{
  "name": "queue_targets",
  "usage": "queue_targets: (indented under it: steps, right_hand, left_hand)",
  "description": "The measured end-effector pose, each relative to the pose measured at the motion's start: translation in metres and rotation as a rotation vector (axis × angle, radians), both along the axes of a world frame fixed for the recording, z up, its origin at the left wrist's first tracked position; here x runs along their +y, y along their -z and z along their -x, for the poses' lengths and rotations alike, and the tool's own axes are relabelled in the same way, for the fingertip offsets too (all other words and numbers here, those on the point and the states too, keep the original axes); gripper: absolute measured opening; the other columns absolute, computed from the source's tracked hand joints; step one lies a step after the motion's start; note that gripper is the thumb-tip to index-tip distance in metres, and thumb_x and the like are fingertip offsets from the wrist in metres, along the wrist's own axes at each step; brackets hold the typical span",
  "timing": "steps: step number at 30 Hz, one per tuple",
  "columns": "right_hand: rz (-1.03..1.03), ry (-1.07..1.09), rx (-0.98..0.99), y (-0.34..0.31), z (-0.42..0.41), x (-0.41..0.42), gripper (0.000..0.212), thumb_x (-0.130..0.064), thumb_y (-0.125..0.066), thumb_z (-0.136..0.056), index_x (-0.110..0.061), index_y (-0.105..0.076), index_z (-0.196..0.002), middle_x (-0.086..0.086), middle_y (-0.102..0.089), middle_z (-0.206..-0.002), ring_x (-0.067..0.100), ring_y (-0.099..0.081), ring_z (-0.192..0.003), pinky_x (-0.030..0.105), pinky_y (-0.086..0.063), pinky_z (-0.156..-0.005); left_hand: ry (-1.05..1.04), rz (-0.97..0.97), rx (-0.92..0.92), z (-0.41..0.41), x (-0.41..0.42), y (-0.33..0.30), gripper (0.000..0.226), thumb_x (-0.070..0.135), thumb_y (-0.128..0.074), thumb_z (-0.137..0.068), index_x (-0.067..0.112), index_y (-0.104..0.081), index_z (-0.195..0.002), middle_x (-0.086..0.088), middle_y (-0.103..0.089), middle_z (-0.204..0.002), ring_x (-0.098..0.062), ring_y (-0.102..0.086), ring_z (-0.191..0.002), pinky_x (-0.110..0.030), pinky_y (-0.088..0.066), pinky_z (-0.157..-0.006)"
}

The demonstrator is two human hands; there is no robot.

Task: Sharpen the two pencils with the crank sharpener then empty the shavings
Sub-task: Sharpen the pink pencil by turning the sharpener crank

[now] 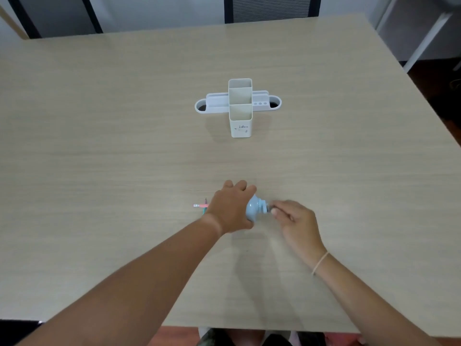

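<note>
Left hand (230, 208) grips sharpener (253, 208); right hand (290, 217) seemingly pinches crank.

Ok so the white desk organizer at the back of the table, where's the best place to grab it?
Probably the tall cream centre column of the desk organizer, pinched across its flat side walls from above. It stands upright with open tops and nothing near it on the table; the low grey wings on both sides look thinner and awkward.

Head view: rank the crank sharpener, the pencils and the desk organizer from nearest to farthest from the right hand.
1. Crank sharpener: just left of the right hand, whose fingers pinch its crank; the left hand grips its body.
2. Pencils: beyond the left hand, poking out on its left side.
3. Desk organizer: far up the table, mid-table.
</note>
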State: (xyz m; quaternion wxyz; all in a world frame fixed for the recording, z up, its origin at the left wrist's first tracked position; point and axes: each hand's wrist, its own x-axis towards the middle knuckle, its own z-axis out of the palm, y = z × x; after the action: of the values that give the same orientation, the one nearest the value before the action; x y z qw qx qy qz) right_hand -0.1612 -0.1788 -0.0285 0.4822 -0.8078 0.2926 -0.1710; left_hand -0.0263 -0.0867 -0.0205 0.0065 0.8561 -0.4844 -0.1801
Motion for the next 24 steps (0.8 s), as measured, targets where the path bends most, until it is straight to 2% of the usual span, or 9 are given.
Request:
queue_targets:
  steps: [3, 4, 9, 11, 13, 16, 18, 20, 24]
  right_hand:
    - [0.087, 0.043, -0.027, -0.006, -0.031, -0.021, 0.018, 0.009, -0.055, -0.082, 0.001, -0.070, -0.083, 0.002, -0.062, -0.072, -0.001, -0.055, -0.067, -0.003, -0.036, -0.066]
    - [0.111, 0.035, 0.004, 0.000, -0.041, -0.028, 0.018, 0.009, -0.054, -0.082, 0.001, -0.070, -0.083, 0.009, -0.064, -0.073, 0.011, -0.056, -0.068, -0.001, -0.036, -0.065]
    - [0.100, -0.104, 0.291, 0.043, -0.035, -0.022, 0.018, 0.006, -0.051, -0.082, 0.007, -0.068, -0.078, 0.028, -0.065, -0.083, 0.032, -0.059, -0.079, 0.027, -0.031, -0.062]
    - [0.128, -0.154, 0.297, 0.047, -0.010, -0.010, 0.019, -0.003, -0.052, -0.082, 0.005, -0.068, -0.075, 0.025, -0.065, -0.077, 0.029, -0.058, -0.074, 0.026, -0.032, -0.062]
    - [0.086, -0.128, 0.207, 0.031, 0.012, 0.002, 0.022, -0.009, -0.050, -0.078, 0.001, -0.069, -0.076, 0.014, -0.064, -0.068, 0.006, -0.058, -0.069, 0.019, -0.039, -0.062]
    - [-0.008, -0.004, 0.026, 0.000, 0.006, 0.001, 0.016, 0.004, -0.057, -0.081, -0.001, -0.071, -0.081, -0.008, -0.059, -0.065, -0.011, -0.055, -0.070, 0.000, -0.037, -0.065]
    - [0.053, 0.037, 0.006, -0.008, -0.017, -0.013, 0.018, 0.007, -0.056, -0.081, -0.001, -0.071, -0.083, -0.008, -0.059, -0.068, -0.006, -0.055, -0.068, -0.004, -0.036, -0.066]
    - [0.079, 0.024, 0.062, -0.001, -0.043, -0.030, 0.018, 0.006, -0.054, -0.084, 0.000, -0.071, -0.085, 0.003, -0.062, -0.073, 0.010, -0.054, -0.071, -0.004, -0.035, -0.065]
    - [0.153, -0.158, 0.331, 0.038, -0.033, -0.027, 0.027, 0.005, -0.052, -0.081, -0.004, -0.062, -0.057, 0.010, -0.055, -0.060, 0.024, -0.050, -0.068, 0.027, -0.031, -0.058]
  left_hand:
    - [0.006, -0.006, -0.013, -0.001, -0.001, 0.000, 0.059, 0.037, -0.071, -0.067, 0.017, -0.045, -0.116, -0.003, -0.051, -0.111, -0.028, -0.044, -0.098, -0.041, -0.051, -0.081]
    - [0.009, -0.005, -0.015, -0.001, -0.002, 0.000, 0.058, 0.037, -0.071, -0.067, 0.016, -0.045, -0.115, -0.003, -0.051, -0.111, -0.029, -0.044, -0.098, -0.041, -0.051, -0.081]
    - [0.008, -0.004, -0.007, 0.001, -0.001, 0.000, 0.058, 0.036, -0.071, -0.067, 0.017, -0.045, -0.116, -0.002, -0.050, -0.111, -0.027, -0.043, -0.098, -0.037, -0.048, -0.074]
    - [0.006, 0.006, -0.009, 0.000, -0.002, -0.001, 0.058, 0.035, -0.071, -0.067, 0.017, -0.045, -0.116, -0.002, -0.050, -0.112, -0.027, -0.043, -0.099, -0.036, -0.047, -0.072]
    - [0.001, 0.007, 0.000, 0.000, -0.002, -0.001, 0.058, 0.034, -0.071, -0.067, 0.016, -0.045, -0.116, -0.003, -0.050, -0.111, -0.027, -0.043, -0.099, -0.037, -0.048, -0.072]
    - [0.000, 0.008, -0.017, 0.000, 0.000, 0.001, 0.058, 0.036, -0.071, -0.066, 0.016, -0.046, -0.114, -0.003, -0.051, -0.108, -0.025, -0.040, -0.092, -0.040, -0.052, -0.078]
    - [0.002, 0.011, -0.010, 0.000, -0.001, 0.001, 0.056, 0.036, -0.071, -0.066, 0.016, -0.046, -0.112, -0.003, -0.051, -0.107, -0.025, -0.038, -0.090, -0.041, -0.052, -0.079]
    - [0.006, 0.005, -0.012, 0.000, 0.000, -0.001, 0.055, 0.036, -0.070, -0.068, 0.015, -0.046, -0.113, -0.003, -0.051, -0.109, -0.026, -0.042, -0.095, -0.040, -0.051, -0.077]
    - [0.002, 0.010, -0.002, 0.001, 0.000, -0.001, 0.058, 0.036, -0.071, -0.067, 0.016, -0.046, -0.116, -0.002, -0.050, -0.112, -0.027, -0.043, -0.099, -0.039, -0.051, -0.076]
